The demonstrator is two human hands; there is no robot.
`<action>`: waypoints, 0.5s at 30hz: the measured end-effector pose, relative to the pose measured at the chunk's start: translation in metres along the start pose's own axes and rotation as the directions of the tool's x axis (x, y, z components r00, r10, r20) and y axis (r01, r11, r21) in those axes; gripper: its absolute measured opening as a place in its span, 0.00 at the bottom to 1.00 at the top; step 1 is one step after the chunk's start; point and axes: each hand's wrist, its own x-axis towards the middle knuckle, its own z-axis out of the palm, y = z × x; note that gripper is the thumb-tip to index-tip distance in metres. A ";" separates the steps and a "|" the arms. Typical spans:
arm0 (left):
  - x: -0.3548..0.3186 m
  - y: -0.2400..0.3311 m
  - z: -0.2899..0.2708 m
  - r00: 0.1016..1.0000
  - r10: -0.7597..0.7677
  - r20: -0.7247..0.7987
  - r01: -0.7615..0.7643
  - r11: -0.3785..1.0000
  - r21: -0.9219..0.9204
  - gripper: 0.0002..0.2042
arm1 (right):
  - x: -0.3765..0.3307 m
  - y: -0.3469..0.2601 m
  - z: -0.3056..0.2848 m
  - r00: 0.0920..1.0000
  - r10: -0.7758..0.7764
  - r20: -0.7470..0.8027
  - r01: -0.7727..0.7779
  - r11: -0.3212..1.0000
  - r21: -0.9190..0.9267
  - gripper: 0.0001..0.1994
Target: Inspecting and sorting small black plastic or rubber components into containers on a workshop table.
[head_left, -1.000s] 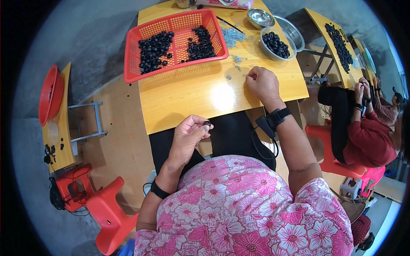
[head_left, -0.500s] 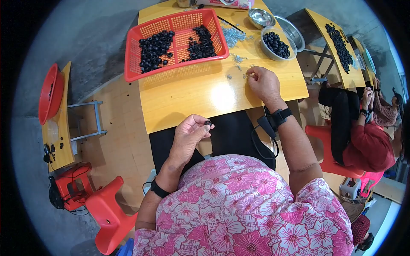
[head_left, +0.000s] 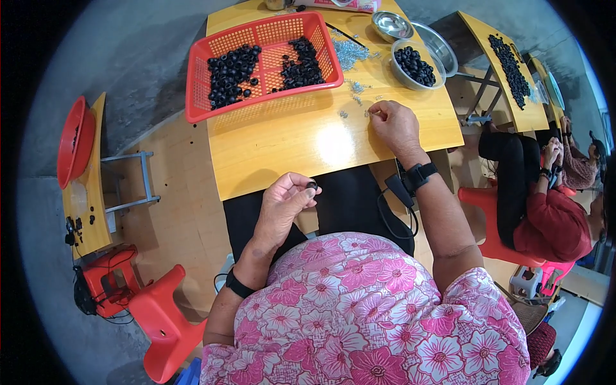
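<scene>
Hidden: the right hand's fingertips curl under, so what they grip is too small to make out; the package at the top edge is cut off.
Left hand [head_left: 282,208]: raised over the lap, just off the table's near edge, thumb and forefinger pinching a small black ring [head_left: 312,185].
Right hand [head_left: 394,125]: resting on the table [head_left: 301,144], fingers pressed together at a tiny metal bit among the scattered metal bits [head_left: 355,90]; whether it holds one, cannot tell.
Basket [head_left: 260,61]: red, meshed, at the table's far side, holding two heaps of black rings.
Bowls: a steel bowl [head_left: 416,64] of black pieces just right of the basket; an empty one [head_left: 392,25] behind it.
Package [head_left: 343,5]: long, pink and white, lying at the table's far edge; print unreadable.
Wrists: a black band on each; a cable hangs from the right one.
Neighbour: a person in red [head_left: 552,218] sits at the right, by a second table [head_left: 507,61] strewn with black pieces.
Left side: a red tub [head_left: 72,141] on a small bench.
</scene>
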 end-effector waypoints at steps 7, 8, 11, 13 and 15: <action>0.000 -0.001 -0.001 1.000 -0.003 0.004 0.003 1.000 -0.010 0.08 | -0.001 0.001 0.002 0.999 -0.022 -0.027 0.021 0.999 -0.044 0.06; 0.000 0.000 -0.001 1.000 -0.002 0.004 0.002 1.000 -0.010 0.08 | -0.001 0.004 0.003 0.999 -0.023 -0.027 0.021 0.999 -0.044 0.06; -0.001 0.001 0.000 1.000 -0.006 0.000 0.006 1.000 -0.017 0.07 | -0.001 0.008 0.006 0.996 -0.062 -0.065 0.060 0.997 -0.042 0.06; -0.001 0.000 -0.001 1.000 -0.010 0.003 0.010 1.000 -0.023 0.07 | -0.002 0.008 0.006 0.994 -0.060 -0.092 0.062 0.998 0.025 0.06; -0.001 -0.001 -0.001 1.000 -0.007 0.010 0.007 1.000 -0.025 0.07 | -0.001 0.009 0.006 0.990 -0.075 -0.121 0.088 0.991 0.100 0.05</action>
